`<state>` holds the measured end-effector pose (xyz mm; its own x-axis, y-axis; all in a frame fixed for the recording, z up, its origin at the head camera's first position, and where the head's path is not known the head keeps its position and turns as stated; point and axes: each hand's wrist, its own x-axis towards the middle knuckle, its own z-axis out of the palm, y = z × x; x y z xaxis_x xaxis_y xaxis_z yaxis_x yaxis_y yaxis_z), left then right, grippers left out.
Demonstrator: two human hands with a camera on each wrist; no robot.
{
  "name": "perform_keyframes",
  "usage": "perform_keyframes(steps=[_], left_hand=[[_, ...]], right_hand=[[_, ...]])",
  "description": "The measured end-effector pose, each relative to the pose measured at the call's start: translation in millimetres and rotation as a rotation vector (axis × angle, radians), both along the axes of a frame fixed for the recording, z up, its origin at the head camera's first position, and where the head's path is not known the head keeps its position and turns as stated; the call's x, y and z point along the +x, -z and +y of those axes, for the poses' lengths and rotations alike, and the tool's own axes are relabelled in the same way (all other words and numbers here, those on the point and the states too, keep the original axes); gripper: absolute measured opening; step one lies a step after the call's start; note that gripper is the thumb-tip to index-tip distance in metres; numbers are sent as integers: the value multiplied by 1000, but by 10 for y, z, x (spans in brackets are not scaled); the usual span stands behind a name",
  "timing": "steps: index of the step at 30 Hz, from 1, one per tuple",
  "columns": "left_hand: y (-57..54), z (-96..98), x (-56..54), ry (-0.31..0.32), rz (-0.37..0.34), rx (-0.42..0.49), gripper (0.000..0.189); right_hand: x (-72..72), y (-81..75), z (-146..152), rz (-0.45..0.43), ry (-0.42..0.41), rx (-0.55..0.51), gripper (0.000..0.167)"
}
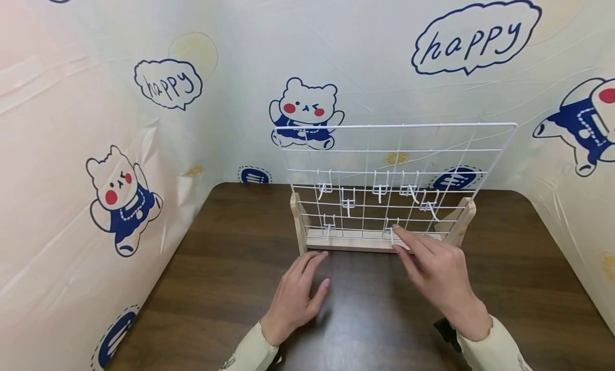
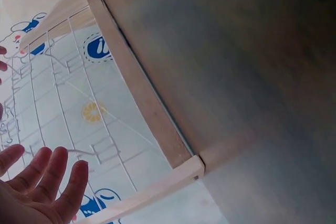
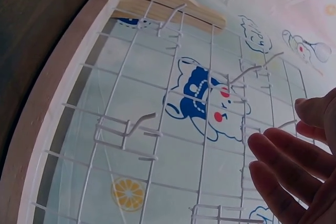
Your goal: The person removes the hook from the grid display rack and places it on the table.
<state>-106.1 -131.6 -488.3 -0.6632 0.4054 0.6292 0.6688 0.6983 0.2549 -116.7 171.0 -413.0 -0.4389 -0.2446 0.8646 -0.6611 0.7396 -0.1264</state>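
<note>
A white wire grid rack (image 1: 394,126) stands tilted back in a pale wooden base (image 1: 351,244), with several white wire hooks hung on its bars. My right hand (image 1: 439,272) is raised before the lower right hook (image 1: 391,236), its fingertips overlapping that hook in the head view. From the right wrist, the same hook (image 3: 140,121) shows bare, and the thumb and fingers (image 3: 286,156) stand apart, holding nothing. My left hand (image 1: 295,296) hovers near the base's front left corner, fingers loosely extended and nothing in them; the left wrist view shows its fingers (image 2: 52,174) spread before the grid.
The rack sits toward the back of a dark brown wooden table (image 1: 216,285). Behind and at the sides hangs a pale cloth (image 1: 230,83) printed with bears and "happy" bubbles. Wooden end supports (image 1: 299,224) hold the grid at both sides.
</note>
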Motion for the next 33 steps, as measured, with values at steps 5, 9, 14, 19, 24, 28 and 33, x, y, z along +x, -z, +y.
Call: perform_keyframes(steps=[5, 9, 14, 19, 24, 28, 33], left_hand=[[1, -17, -34, -12, 13, 10, 51], [1, -30, -47, -11, 16, 7, 50], [13, -53, -48, -25, 7, 12, 52], [7, -81, -77, -33, 1, 19, 48], [-13, -100, -113, -36, -5, 33, 53], [-30, -113, -128, -41, -8, 45, 50], [-41, -132, -140, -53, -6, 58, 50]], right_hand=[[-11, -39, 9, 0, 5, -22, 41], [-18, -66, 28, -2, 28, -28, 41], [-30, -85, 59, -20, 44, -45, 45], [-42, -106, 76, -26, 46, -67, 46], [-45, -139, 100, -47, 43, -85, 47], [-61, -163, 112, -43, 40, -99, 48], [-90, -186, 125, -7, 42, -110, 45]])
